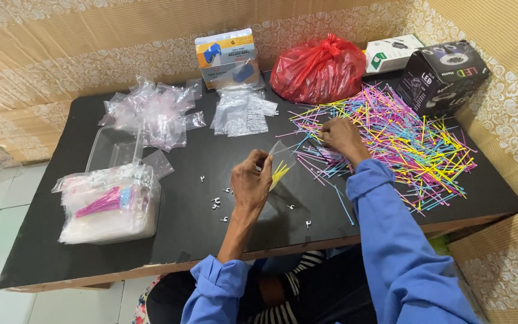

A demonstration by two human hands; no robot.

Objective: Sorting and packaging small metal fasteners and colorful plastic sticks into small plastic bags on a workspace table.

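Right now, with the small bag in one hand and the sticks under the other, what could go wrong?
1. The left hand holds the small clear bag tilted, with yellow sticks poking out; they may slip out.
2. The right hand picks from a tangled pile of coloured sticks; it might drag extra ones along.
3. Small white clips lie loose near the left wrist; a sleeve could sweep them off the black table.
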